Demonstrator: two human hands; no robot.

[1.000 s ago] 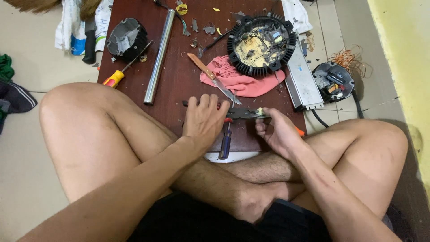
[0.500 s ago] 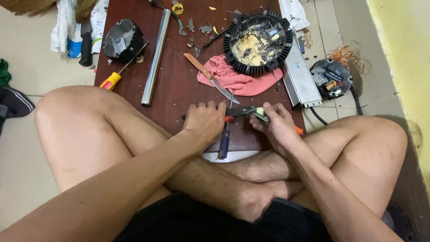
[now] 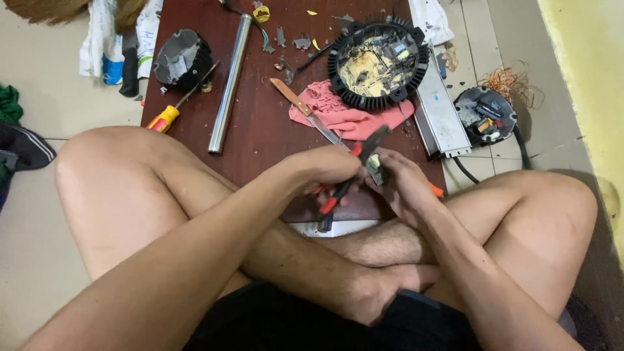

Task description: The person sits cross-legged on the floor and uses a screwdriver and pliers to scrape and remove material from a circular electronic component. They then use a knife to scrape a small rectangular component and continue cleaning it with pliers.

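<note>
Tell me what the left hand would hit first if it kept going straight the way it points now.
Probably the right hand: the left hand, gripping red-handled pliers, points right across the board, and the two nearly touch. Depth is unclear from this view.

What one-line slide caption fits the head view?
Left hand grips red-handled pliers against a small part in the right hand over a brown board.

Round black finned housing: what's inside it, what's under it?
Inside the round black finned housing: a yellowed circuit board with small components. Its lower edge overlaps a pink cloth on the dark red board; anything else underneath is covered.
</note>
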